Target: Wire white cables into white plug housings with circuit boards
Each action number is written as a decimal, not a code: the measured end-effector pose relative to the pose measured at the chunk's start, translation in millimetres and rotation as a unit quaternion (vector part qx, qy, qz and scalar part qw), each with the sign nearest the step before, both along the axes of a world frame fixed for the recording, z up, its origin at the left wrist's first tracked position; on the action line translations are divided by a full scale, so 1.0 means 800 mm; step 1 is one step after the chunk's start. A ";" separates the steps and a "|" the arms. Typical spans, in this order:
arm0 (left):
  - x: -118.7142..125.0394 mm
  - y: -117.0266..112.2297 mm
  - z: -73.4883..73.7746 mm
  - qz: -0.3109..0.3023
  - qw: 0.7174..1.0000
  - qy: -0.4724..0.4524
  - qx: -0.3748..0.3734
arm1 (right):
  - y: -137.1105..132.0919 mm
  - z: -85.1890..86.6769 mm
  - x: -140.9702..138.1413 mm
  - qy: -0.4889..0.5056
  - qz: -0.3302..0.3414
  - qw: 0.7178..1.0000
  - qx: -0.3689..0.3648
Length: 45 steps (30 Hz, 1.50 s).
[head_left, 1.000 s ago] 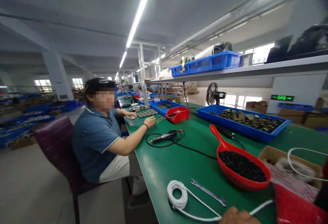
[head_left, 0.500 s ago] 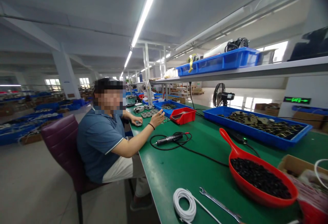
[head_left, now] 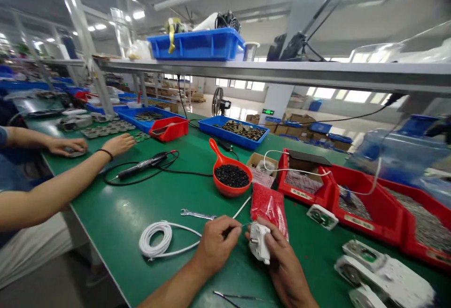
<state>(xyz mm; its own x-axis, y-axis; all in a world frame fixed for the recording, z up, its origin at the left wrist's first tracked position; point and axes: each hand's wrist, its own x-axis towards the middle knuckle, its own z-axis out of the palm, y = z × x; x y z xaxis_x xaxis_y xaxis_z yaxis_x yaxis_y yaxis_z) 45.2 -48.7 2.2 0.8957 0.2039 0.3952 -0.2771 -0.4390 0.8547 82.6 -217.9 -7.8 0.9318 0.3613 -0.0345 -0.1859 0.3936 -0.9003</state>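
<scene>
Low over the green bench, my right hand [head_left: 283, 256] is closed round a small white plastic housing [head_left: 260, 242]. My left hand [head_left: 218, 241] is beside it, thumb and forefinger pinched on a thin wire [head_left: 247, 224] that reaches toward the housing's top. The wire's far end is too small to make out. Left of my left hand lies a coiled white cable [head_left: 155, 240], its free length running behind the hand. An open-end wrench [head_left: 198, 214] rests just beyond. Tweezers-like metal tips [head_left: 232, 296] lie at the near edge.
A red scoop [head_left: 230, 181] holds black pieces. Red bins [head_left: 359, 223] with small parts stand right, near white assemblies [head_left: 387, 275]. A co-worker's arms [head_left: 70, 176] extend in from the left, near an electric screwdriver [head_left: 143, 165]. A shelf [head_left: 282, 71] spans above.
The view has swung right and down from the co-worker to my own side of the bench. Both my hands, the white housing and the red bins now show.
</scene>
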 end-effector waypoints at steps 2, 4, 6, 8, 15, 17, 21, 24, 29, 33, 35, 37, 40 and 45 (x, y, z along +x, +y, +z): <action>0.003 0.002 -0.001 -0.022 1.000 -0.008 0.009 | -0.009 -0.003 0.006 0.026 -0.003 1.000 0.015; 0.002 0.001 -0.001 -0.026 0.999 -0.006 0.024 | -0.006 -0.005 0.009 0.037 0.006 0.999 0.035; 0.001 0.000 -0.001 -0.017 0.999 -0.003 0.036 | -0.002 -0.006 0.009 0.030 0.017 0.998 0.043; 0.002 -0.001 -0.001 -0.008 0.999 -0.004 0.041 | -0.001 -0.006 0.009 0.022 0.031 0.998 0.041; 0.000 -0.003 0.000 -0.015 1.000 -0.006 0.020 | -0.005 -0.006 0.010 0.007 0.043 0.999 0.021; -0.001 -0.004 0.002 -0.013 1.000 -0.001 0.013 | -0.004 -0.005 0.010 0.004 0.043 0.999 0.017; -0.001 -0.007 0.006 -0.014 1.000 0.006 -0.004 | -0.001 -0.004 0.008 0.007 0.045 0.999 0.014; -0.001 -0.008 0.007 -0.020 1.000 0.005 -0.015 | 0.000 -0.003 0.006 0.006 0.038 0.999 0.012; -0.002 -0.010 0.009 -0.022 0.999 0.011 -0.020 | -0.001 -0.001 0.005 0.001 0.061 0.998 0.009; -0.002 -0.013 0.011 -0.015 1.000 0.005 -0.015 | -0.001 -0.001 0.005 0.003 0.057 0.998 0.013; -0.001 -0.013 0.011 -0.012 1.000 0.002 -0.005 | 0.000 -0.002 0.005 0.008 0.053 0.998 0.014; -0.001 -0.013 0.009 -0.010 1.000 0.001 0.007 | 0.001 -0.003 0.005 0.011 0.043 0.999 0.014; -0.001 -0.013 0.006 -0.004 1.000 0.002 0.024 | 0.002 -0.004 0.004 0.009 0.028 0.999 0.015; -0.004 -0.013 0.000 0.011 0.997 -0.016 0.081 | 0.004 -0.003 0.003 -0.005 0.029 1.000 0.004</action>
